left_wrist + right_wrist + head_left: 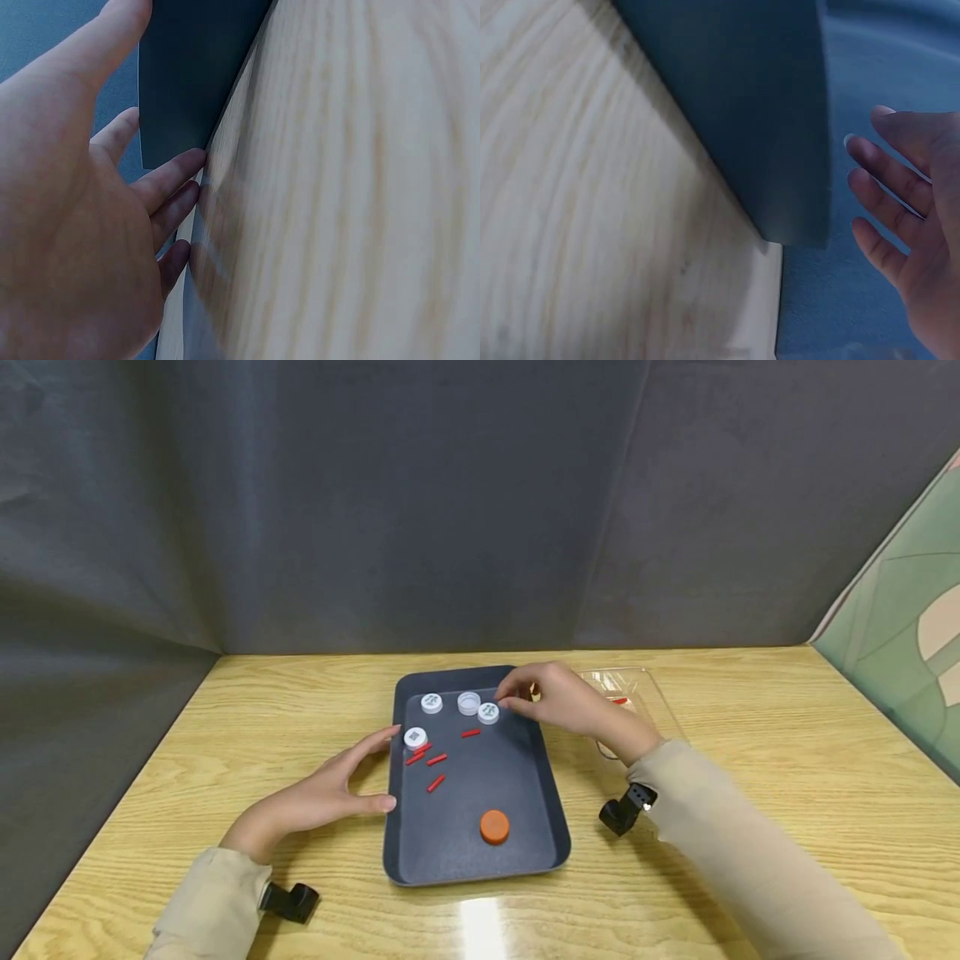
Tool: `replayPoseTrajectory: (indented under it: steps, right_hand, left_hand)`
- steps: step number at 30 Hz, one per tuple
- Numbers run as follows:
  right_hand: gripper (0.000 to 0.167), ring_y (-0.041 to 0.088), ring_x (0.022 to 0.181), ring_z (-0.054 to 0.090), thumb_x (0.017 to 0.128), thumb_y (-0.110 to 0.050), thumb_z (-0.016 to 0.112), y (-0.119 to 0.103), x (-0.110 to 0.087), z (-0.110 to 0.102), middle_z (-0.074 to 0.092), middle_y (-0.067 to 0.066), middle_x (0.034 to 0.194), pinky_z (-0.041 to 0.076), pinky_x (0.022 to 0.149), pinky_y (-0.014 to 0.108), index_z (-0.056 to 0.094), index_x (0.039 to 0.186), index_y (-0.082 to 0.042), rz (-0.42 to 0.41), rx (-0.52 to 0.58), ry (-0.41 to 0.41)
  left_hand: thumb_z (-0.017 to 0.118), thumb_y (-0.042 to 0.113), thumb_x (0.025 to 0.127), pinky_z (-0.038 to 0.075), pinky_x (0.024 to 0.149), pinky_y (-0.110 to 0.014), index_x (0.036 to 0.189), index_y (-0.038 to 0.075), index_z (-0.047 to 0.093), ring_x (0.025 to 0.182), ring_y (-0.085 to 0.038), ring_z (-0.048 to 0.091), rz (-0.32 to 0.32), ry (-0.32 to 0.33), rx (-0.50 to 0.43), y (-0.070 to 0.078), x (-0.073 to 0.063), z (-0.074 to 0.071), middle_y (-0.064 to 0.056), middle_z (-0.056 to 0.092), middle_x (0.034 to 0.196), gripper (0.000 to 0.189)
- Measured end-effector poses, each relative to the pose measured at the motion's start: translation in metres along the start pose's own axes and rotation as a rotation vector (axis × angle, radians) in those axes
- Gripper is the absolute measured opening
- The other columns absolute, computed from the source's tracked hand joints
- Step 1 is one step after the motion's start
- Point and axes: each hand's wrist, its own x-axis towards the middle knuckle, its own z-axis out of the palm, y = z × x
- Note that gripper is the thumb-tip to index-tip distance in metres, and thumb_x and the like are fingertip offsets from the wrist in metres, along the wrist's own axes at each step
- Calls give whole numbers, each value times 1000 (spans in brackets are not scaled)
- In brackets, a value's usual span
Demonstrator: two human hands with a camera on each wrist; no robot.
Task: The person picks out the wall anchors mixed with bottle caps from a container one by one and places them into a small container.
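Observation:
A dark grey tray [517,793] lies on the wooden table. My left hand [337,789] is spread along its left side, thumb and fingertips at the rim; the left wrist view shows that hand [82,195] against the tray's outer wall. My right hand [551,697] hovers over the far right rim, fingers loosely bent beside a white cap with green print [488,713]. Nothing shows between its fingers [889,169] in the right wrist view. Close by are an upturned white cap [468,702] and another printed white cap [431,702]. Several short red sticks [437,783] lie in the tray.
A white cap with a square code [416,738] sits by the tray's left wall, an orange cap [494,827] near its front. Right of the tray, a clear plastic container [648,685] holds a red stick [618,700], partly hidden by my right arm. A grey curtain [450,510] stands behind.

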Motion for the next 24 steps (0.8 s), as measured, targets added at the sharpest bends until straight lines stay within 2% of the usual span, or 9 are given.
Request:
replayPoseTrajectory:
  steps: [4,9,15,19,24]
  right_hand:
    - [9,11,66,53,91,-13,73,2,8,10,68,-7,85,46,60,29,76,98,-11,-11,-44,-50]
    - [8,9,70,55,92,-15,72,3,14,21,69,-8,88,48,65,29,76,98,-14,-17,-100,-92]
    - [5,6,67,53,92,-17,73,-1,19,31,68,-10,86,46,62,27,76,95,-15,-56,-118,-124]
    - [4,6,63,52,92,-20,73,-2,20,37,65,-13,80,45,59,26,75,94,-18,-42,-144,-155]
    - [4,4,66,54,92,-22,73,-1,21,43,64,-14,79,46,62,26,75,93,-19,-30,-168,-173]
  left_hand:
    - [74,40,89,14,111,-68,158,35,20,148,-36,15,2,0,-2,-1,0,-1,-10,22,162,88]
    - [74,39,89,15,111,-68,158,35,20,148,-35,15,10,-3,-10,-2,0,-2,-9,22,162,88]
    - [74,40,88,15,111,-68,158,34,20,148,-36,17,18,2,9,-2,0,-2,-10,23,161,88]
    - [75,41,88,15,111,-68,158,34,20,148,-36,17,12,0,7,-1,0,-1,-9,24,161,89]
    - [74,41,88,15,111,-68,158,35,20,148,-36,16,10,1,10,-2,0,-2,-9,23,161,88]
